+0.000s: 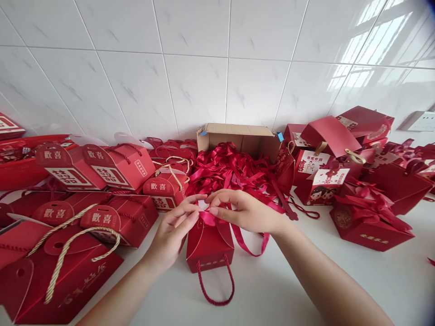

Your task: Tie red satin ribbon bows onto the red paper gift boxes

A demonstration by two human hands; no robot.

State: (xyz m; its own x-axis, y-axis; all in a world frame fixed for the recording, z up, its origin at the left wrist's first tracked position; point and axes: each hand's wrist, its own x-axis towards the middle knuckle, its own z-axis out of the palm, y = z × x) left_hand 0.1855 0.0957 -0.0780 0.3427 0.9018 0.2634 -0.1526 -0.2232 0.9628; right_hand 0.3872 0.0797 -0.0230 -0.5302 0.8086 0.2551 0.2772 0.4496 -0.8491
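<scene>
A small red gift box (pixel 208 246) stands on the white table (pixel 265 290) in front of me, its red cord handle hanging toward me. My left hand (pixel 173 233) and my right hand (pixel 243 210) meet over the box's top, both pinching a red satin ribbon (pixel 208 218) there. The ribbon's loose end (pixel 249 244) loops down on the right side of the box. Behind the hands lies a heap of loose red ribbons (pixel 231 170).
An open cardboard box (pixel 238 136) sits against the tiled wall behind the ribbon heap. Several red gift boxes with gold cord handles (pixel 84 217) crowd the left side. More red boxes, some tied with ribbon bows (pixel 369 217), stand on the right.
</scene>
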